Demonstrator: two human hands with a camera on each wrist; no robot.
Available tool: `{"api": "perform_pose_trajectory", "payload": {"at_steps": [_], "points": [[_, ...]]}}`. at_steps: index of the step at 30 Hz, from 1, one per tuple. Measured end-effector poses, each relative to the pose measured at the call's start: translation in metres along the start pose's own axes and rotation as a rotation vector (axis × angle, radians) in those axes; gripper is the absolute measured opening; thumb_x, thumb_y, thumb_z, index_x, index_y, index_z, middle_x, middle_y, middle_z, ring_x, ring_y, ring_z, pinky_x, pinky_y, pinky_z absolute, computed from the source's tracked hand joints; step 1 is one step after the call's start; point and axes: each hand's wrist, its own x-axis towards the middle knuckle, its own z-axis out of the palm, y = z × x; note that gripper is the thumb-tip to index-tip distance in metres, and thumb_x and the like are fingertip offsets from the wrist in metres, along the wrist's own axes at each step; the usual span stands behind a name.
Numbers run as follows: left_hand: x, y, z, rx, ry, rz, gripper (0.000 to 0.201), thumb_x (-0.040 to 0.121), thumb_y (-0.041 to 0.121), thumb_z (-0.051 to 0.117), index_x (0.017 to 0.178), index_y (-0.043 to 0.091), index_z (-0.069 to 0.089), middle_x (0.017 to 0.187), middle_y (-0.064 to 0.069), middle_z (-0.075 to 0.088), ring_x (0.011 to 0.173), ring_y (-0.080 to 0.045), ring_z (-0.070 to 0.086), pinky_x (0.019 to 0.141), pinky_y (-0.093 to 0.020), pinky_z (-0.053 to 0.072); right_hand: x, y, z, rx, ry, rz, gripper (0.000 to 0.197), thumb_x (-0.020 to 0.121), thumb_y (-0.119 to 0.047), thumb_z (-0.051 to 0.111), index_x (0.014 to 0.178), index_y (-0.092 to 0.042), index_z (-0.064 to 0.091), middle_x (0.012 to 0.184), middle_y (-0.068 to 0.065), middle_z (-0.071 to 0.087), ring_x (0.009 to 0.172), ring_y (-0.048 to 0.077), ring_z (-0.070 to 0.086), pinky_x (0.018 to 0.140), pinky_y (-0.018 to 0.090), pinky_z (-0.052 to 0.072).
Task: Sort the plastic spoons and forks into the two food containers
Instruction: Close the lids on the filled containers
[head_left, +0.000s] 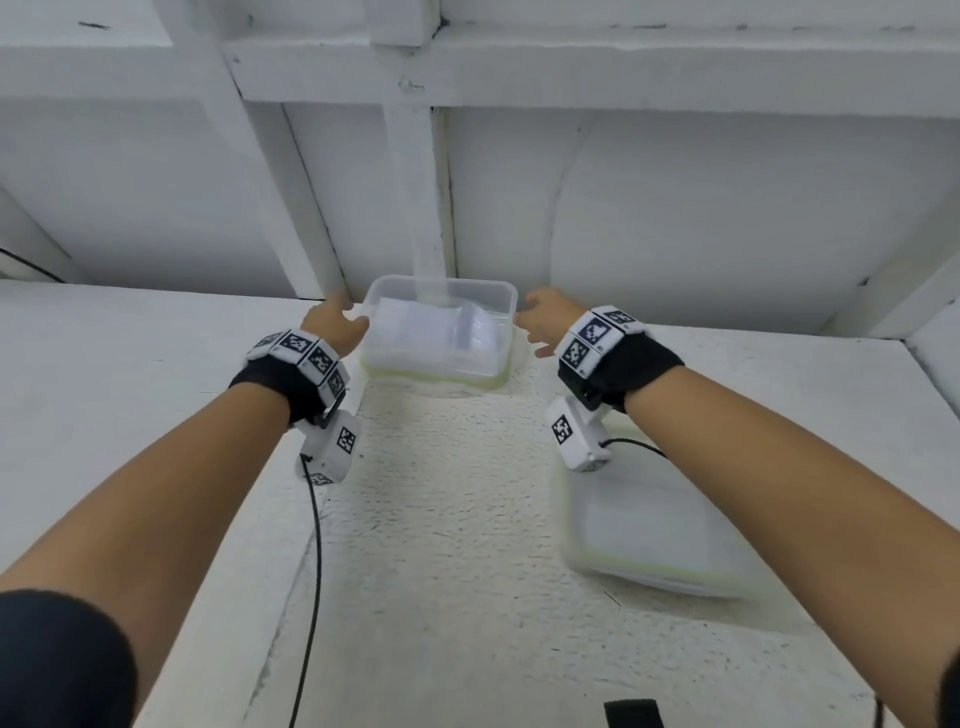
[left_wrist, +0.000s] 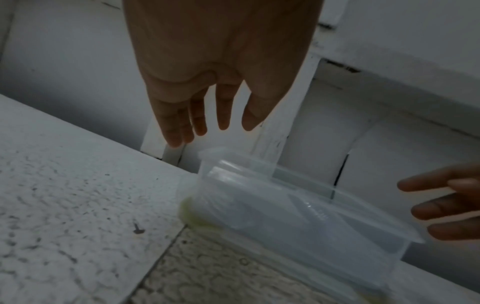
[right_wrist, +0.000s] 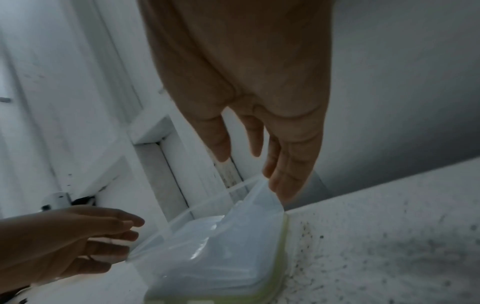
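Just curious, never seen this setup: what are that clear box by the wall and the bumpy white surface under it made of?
The clear rectangular box looks like thin glossy plastic: see-through walls, bright glints. The bumpy white surface seems painted or coated, matte and pebbled; what lies beneath I cannot tell.

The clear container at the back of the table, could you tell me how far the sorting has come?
Done: nothing sorted that I can see; no loose spoons or forks are in view. In hand: the left hand and right hand, both open, flank the clear container, which holds pale, blurred contents. Left: the sorting itself; the flat lidded container near the right forearm lies untouched.
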Motion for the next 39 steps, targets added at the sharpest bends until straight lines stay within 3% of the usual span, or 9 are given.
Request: {"api": "perform_pose_trajectory", "payload": {"at_steps": [3, 7, 12, 14, 16, 19, 29, 32, 39], "points": [[0.013, -0.008, 0.005, 0.019, -0.045, -0.057, 0.045, 0.097, 0.025, 0.042, 0.134, -0.001, 0.044, 0.138, -0.020, 0.046, 0.124, -0.034, 0.047, 0.102, -0.035, 0.036, 0.024, 0.001, 0.015, -0.002, 0.029, 0.072, 0.040, 0.094, -0.018, 0.046, 0.128, 0.004, 0.047, 0.131, 0.022, 0.051, 0.120, 0.036, 0.051, 0.100, 0.044, 0.044], [0.024, -0.017, 0.012, -0.134, -0.117, -0.038, 0.028, 0.098, 0.024, 0.040, 0.099, 0.002, 0.058, 0.105, -0.019, 0.063, 0.094, -0.035, 0.063, 0.085, -0.042, 0.053, 0.040, 0.005, 0.030, -0.007, 0.050, 0.123, 0.038, 0.094, -0.015, 0.047, 0.127, 0.003, 0.048, 0.130, 0.021, 0.052, 0.119, 0.035, 0.051, 0.100, 0.042, 0.044], [0.025, -0.017, 0.012, -0.200, -0.086, -0.025, 0.022, 0.094, 0.010, 0.043, 0.076, 0.007, 0.054, 0.089, -0.015, 0.062, 0.071, -0.026, 0.061, 0.064, -0.027, 0.054, 0.052, 0.012, 0.030, 0.085, 0.063, 0.132, 0.037, 0.087, -0.012, 0.051, 0.121, 0.001, 0.052, 0.122, 0.020, 0.056, 0.110, 0.034, 0.058, 0.092, 0.044, 0.051], [0.019, -0.017, 0.003, -0.190, -0.076, 0.016, 0.018, 0.093, 0.009, 0.044, 0.082, 0.005, 0.058, 0.089, -0.015, 0.063, 0.064, -0.022, 0.062, 0.060, -0.021, 0.054, 0.039, 0.006, 0.024, 0.175, 0.061, 0.157, 0.025, 0.087, -0.006, 0.053, 0.110, 0.003, 0.056, 0.114, 0.021, 0.060, 0.103, 0.035, 0.062, 0.088, 0.044, 0.053], [0.008, -0.020, -0.008, -0.218, -0.072, 0.059, 0.016, 0.093, 0.009, 0.046, 0.088, 0.002, 0.060, 0.090, -0.015, 0.065, 0.068, -0.024, 0.064, 0.071, -0.029, 0.058, 0.018, 0.000, 0.020, 0.269, 0.021, 0.198, 0.003, 0.087, 0.000, 0.056, 0.089, 0.001, 0.057, 0.105, 0.024, 0.064, 0.096, 0.035, 0.066, 0.087, 0.044, 0.054], [-0.017, -0.028, -0.021, -0.261, -0.077, 0.097, 0.013, 0.092, 0.011, 0.050, 0.092, 0.002, 0.059, 0.086, -0.011, 0.064, 0.069, -0.021, 0.065, 0.072, -0.029, 0.056, -0.015, 0.001, 0.016, 0.329, -0.043, 0.194, 0.017, 0.088, 0.002, 0.056, 0.074, -0.004, 0.049, 0.102, 0.024, 0.063, 0.096, 0.035, 0.065, 0.086, 0.042, 0.054], [-0.120, -0.076, -0.014, -0.320, -0.283, 0.042, 0.005, 0.090, 0.008, 0.057, 0.088, 0.003, 0.059, 0.082, -0.012, 0.063, 0.072, -0.023, 0.066, 0.072, -0.032, 0.058, -0.104, 0.035, 0.038, 0.239, -0.193, 0.228, 0.016, 0.090, -0.004, 0.057, 0.084, -0.011, 0.044, 0.104, 0.024, 0.062, 0.083, 0.029, 0.064, 0.080, 0.038, 0.057], [-0.132, -0.086, -0.005, -0.326, -0.317, 0.041, 0.005, 0.089, 0.008, 0.059, 0.087, 0.004, 0.058, 0.082, -0.012, 0.062, 0.071, -0.020, 0.064, 0.071, -0.030, 0.058, -0.112, 0.043, 0.047, 0.194, -0.212, 0.247, 0.017, 0.089, -0.001, 0.056, 0.085, -0.011, 0.043, 0.092, 0.017, 0.059, 0.077, 0.024, 0.061, 0.083, 0.040, 0.056], [-0.116, -0.075, -0.022, -0.114, -0.472, 0.040, 0.022, 0.095, 0.030, 0.050, 0.089, 0.010, 0.059, 0.085, -0.001, 0.068, 0.073, -0.013, 0.067, 0.070, -0.029, 0.054, -0.104, 0.033, 0.028, -0.033, -0.289, 0.226, 0.018, 0.092, -0.005, 0.054, 0.096, 0.012, 0.060, 0.081, 0.020, 0.068, 0.064, 0.020, 0.065, 0.067, 0.028, 0.057]]}}
